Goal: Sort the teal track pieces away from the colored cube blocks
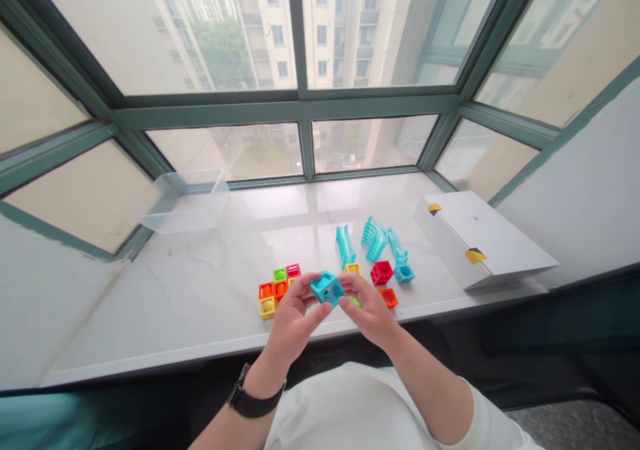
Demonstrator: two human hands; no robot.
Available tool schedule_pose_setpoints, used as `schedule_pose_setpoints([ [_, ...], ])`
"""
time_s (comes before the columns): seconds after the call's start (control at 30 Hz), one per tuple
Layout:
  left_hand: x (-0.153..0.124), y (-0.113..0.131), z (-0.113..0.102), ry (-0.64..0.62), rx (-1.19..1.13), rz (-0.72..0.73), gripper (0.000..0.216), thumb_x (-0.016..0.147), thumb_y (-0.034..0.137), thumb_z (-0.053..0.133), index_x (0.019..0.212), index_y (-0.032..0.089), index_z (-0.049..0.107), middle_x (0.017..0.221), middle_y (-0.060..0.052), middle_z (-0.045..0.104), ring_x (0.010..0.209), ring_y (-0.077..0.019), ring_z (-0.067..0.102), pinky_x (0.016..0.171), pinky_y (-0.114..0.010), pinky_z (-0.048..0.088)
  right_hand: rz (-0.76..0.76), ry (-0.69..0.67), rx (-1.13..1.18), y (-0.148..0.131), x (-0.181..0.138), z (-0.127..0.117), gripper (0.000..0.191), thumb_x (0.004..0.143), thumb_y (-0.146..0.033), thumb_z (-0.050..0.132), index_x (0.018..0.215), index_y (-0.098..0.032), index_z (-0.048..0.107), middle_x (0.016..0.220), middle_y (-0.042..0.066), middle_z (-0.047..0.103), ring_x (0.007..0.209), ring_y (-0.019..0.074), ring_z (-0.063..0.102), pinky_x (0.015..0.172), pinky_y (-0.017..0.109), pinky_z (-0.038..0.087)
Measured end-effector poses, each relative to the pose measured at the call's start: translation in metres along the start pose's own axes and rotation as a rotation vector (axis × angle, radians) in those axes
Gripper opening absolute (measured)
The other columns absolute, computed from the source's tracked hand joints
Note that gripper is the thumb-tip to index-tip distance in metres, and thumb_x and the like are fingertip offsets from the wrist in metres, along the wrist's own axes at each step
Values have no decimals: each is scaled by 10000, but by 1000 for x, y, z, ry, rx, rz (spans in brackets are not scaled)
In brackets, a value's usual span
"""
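Blue cube (327, 290): Grip From 2 Sides

Nearest the wearer, a black watch strap (257, 405) encircles the left wrist. Beyond it, the left hand (293, 318) is closed to a narrow grip on the left side of the blue cube, thumb on the near side and fingers behind. The right hand (369, 307) grips the right side in the same manner. The blue cube lies directly between the 2 hands, at the fingertips. It touches each, so neither hand is nearer. It is tilted, shows open faces, and has no distinct long axis. It appears raised over the front part of the window ledge (165, 303).

Left of the left hand, a cluster on the window ledge includes a yellow cube (267, 308), 2 orange cubes (266, 291), a green cube (279, 275) and a pinkish-red cube (293, 271). The hand hides part of this cluster.

Right of the right hand are a single orange cube (389, 297), a dark red cube (382, 273) and a second blue cube (404, 273).

Farther back lie 3 turquoise track pieces (345, 245). A white box (500, 233) stands at the right; a clear bin (183, 222) sits far left, near the window frame (210, 117).
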State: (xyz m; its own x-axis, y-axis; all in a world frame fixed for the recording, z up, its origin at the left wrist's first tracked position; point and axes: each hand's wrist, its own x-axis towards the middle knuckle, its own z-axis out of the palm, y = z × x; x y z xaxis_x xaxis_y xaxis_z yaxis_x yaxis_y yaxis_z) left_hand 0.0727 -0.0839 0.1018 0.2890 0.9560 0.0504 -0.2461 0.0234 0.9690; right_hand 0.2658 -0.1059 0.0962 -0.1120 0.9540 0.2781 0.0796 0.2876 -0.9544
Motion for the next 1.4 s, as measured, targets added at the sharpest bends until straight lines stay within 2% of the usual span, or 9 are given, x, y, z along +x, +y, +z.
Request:
schedule_pose_setpoints([
  [0.13,-7,2,5,36,256,111,552,843,344,841,1333,266,598,1282,-98,696,1145,-251,704,1005,-408,598,46,30,-12,-2,3,0,285,989,-384,666,1245,-260,652,1180,74,739,1043,235,741,937,390,614],
  [0.33,-13,0,9,114,767,422,555,848,284,816,1352,276,584,1246,-75,708,1089,-238,708,966,-407,599,8,76,-267,-11,7,-1,249,945,-297,673,1168,-277,782,1106,55,803,1048,258,757,917,380,613],
  [0.5,-11,-2,13,111,927,612,460,881,262,785,1299,260,592,1163,-65,733,1056,-237,709,931,-396,592,-111,195,-462,-8,5,1,157,938,-260,676,993,-274,822,888,38,803,874,236,753,800,334,573],
  [0.67,-10,-4,16,122,956,665,428,901,274,770,1288,247,590,1130,-73,737,1033,-243,715,917,-396,593,-173,231,-587,0,5,-1,214,969,-294,658,801,-238,778,769,37,766,736,209,703,693,309,499],
  [0.8,-11,-7,16,116,950,636,441,902,291,772,1301,252,586,1142,-75,734,1037,-246,720,928,-405,597,-173,217,-637,1,6,-3,228,975,-297,652,790,-229,764,769,42,761,725,208,691,680,309,481],
  [0.93,-9,-9,10,121,891,543,452,889,290,779,1301,267,595,1200,-81,721,1091,-254,711,962,-418,594,-153,132,-590,-2,5,-6,166,962,-222,623,989,-241,785,911,47,795,853,225,732,768,325,542],
  [1.07,1,-8,4,152,551,255,472,873,366,799,1282,256,592,1187,-80,714,1068,-236,717,980,-424,595,-151,120,-487,-2,1,-12,407,956,-179,588,1345,-270,664,1155,59,773,1007,226,736,885,361,599],
  [1.23,12,-8,9,104,13,-52,509,875,478,789,1252,207,581,1159,-105,731,1078,-230,725,966,-409,603,-180,70,-453,1,-4,-11,778,886,-317,780,1577,-311,423,1496,99,594,1363,304,586,1055,453,587],
  [1.4,10,-10,30,36,-44,-122,518,854,485,815,1235,205,602,1150,-107,741,1083,-233,721,958,-390,600,-246,165,-501,4,-4,-8,712,916,-304,755,1557,-318,444,1439,106,629,1356,321,600,1133,514,535],
])
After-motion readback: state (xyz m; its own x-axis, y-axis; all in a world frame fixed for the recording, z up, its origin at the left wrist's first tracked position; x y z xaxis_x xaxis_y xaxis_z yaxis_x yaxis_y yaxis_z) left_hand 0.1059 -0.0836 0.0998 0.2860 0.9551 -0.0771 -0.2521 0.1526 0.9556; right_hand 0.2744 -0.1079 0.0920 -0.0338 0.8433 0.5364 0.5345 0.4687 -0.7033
